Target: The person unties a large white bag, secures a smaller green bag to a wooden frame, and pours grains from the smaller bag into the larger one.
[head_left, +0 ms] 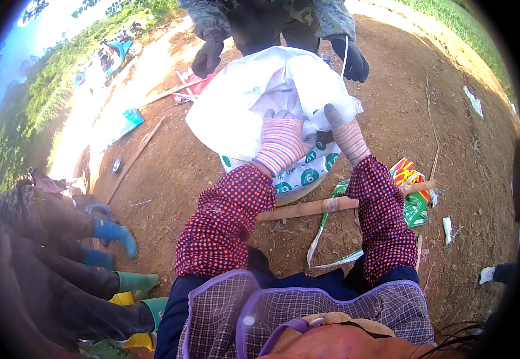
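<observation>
Your checked apron (308,311) hung nearest. Beyond it, your left hand (281,140) and right hand (347,134) each clenched the white sack (254,102); grip its mouth evenly opposite the co-worker's gloves (207,55).

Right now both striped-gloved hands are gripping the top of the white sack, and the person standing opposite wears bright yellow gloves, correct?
Not quite. The head view shows the left hand and right hand, both in striped gloves, on the top of the white sack. But the person opposite wears dark gloves, not bright yellow ones.
</observation>
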{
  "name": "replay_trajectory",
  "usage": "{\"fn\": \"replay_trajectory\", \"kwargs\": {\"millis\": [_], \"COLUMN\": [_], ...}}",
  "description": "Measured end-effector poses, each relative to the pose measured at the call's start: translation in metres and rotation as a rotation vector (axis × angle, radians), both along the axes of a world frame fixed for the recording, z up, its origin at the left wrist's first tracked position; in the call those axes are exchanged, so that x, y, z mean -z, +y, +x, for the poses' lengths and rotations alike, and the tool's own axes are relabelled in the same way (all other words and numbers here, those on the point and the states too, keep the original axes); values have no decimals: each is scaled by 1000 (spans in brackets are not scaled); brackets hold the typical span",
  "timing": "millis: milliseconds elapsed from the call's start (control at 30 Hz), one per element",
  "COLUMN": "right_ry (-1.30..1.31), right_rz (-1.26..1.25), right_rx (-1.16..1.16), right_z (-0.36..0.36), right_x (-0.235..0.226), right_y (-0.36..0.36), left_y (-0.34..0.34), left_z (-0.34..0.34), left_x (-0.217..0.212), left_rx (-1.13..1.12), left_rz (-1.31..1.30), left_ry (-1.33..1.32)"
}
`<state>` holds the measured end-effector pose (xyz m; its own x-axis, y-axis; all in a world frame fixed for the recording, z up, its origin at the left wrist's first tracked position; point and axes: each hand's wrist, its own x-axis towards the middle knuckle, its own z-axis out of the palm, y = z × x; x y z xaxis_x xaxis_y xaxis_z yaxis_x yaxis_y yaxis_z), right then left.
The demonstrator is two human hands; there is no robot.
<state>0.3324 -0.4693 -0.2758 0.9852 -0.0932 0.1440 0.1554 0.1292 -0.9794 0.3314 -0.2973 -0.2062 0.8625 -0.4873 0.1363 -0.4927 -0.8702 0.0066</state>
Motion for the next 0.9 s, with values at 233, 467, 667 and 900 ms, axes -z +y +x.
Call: {"fn": "replay_trajectory", "kwargs": {"millis": [233, 467, 667, 900], "right_ry": [-789, -1336, -1376, -1494], "right_rz": [-873, -1630, -1843, -1821], "right_rx": [141, -124, 198, 18], "right_z": [-69, -56, 13, 24], "right_x": [-61, -56, -70, -100], "right_y": [-13, 4, 39, 69], "left_y": [54, 66, 65, 70], "left_z": [38, 58, 63, 76], "left_x": [24, 48, 59, 47], "left_rx": [-35, 156, 477, 459], "left_rz": [-441, -726, -749, -418], "left_ry": [359, 615, 565, 666]}}
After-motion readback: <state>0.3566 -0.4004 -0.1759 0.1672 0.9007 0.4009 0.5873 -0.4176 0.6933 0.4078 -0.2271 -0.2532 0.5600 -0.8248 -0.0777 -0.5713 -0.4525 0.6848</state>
